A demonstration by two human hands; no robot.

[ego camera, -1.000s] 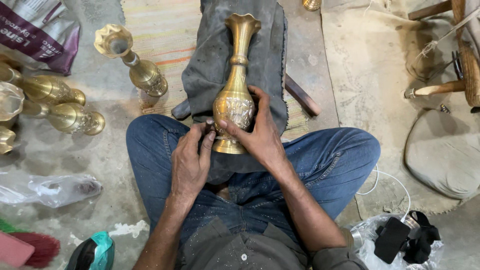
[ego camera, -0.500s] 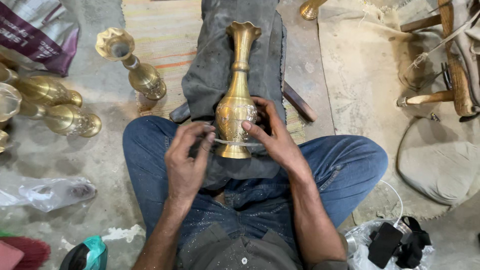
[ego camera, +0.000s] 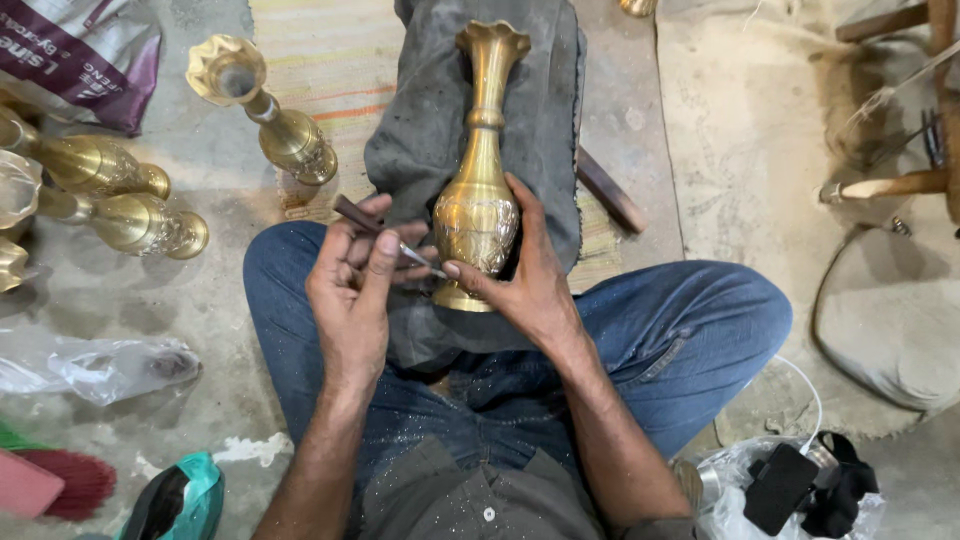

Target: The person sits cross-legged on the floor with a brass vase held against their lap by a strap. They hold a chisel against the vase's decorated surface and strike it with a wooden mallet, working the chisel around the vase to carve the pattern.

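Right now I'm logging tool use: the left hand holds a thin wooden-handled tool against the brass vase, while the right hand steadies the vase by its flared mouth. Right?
Not quite. In the head view the right hand steadies the brass vase at its round belly near the base, not the flared mouth. The left hand does hold the thin wooden-handled tool against it.

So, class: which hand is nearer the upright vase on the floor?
Left. The left hand lies just below-right of that vase; the right hand is farther right.

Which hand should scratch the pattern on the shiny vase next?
Probably the left hand: it grips the engraving tool, whose tip is at the brass vase. The right hand is busy steadying the vase's body on the grey cloth.
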